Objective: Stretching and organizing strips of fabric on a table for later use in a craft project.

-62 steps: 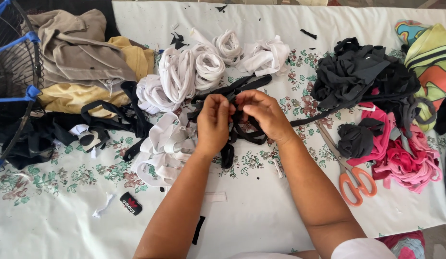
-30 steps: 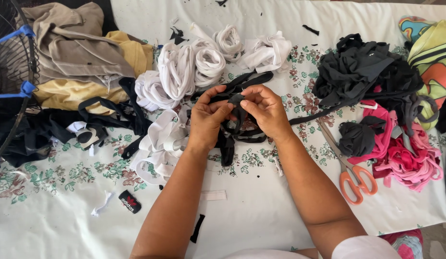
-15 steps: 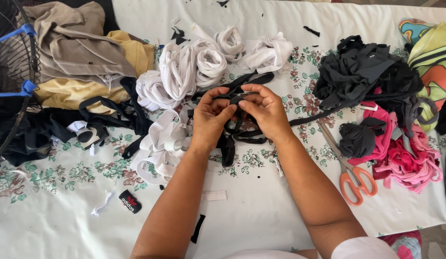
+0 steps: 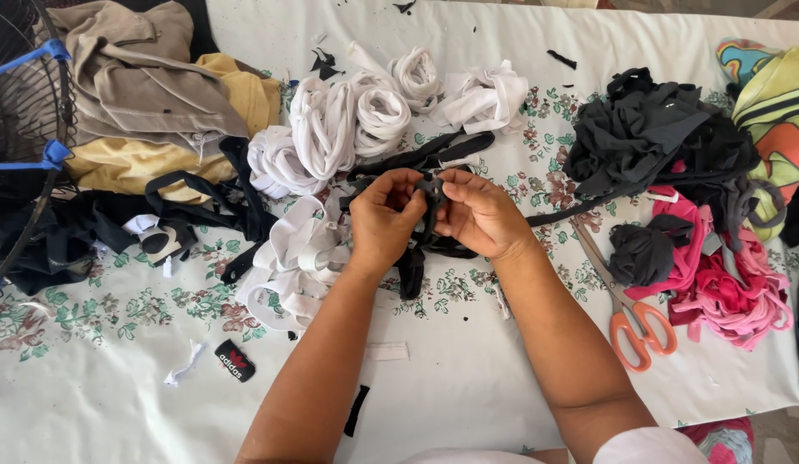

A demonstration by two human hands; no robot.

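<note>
Left hand: my left hand is curled tight, thumb and fingers pinched on the black stretchy fabric strip right at the centre of the grip.
Right hand: my right hand is closed too, its fingertips nipping the same strip just beside the left thumb, the two hands almost touching.
Strip: the strip sits raised between both pinches; its loose end hangs down below the grip onto the white floral tablecloth, and more black lengths trail away beyond the knuckles.
Doing it well: I judge the thing here is to keep the two pinches close together, so the short span between them stays taut and does not twist; a slack hold would let the stretchy cloth slip.
Left of the grip: white looped fabric strips lie just beside my left wrist, with more white rolls beyond it.
Right of the grip: orange-handled scissors lie well apart from my right forearm, near a pile of pink fabric strips.
Beyond the grip, to the right: a heap of dark grey fabric.
Watch: the tangle under my hands could snag the hanging end.
</note>
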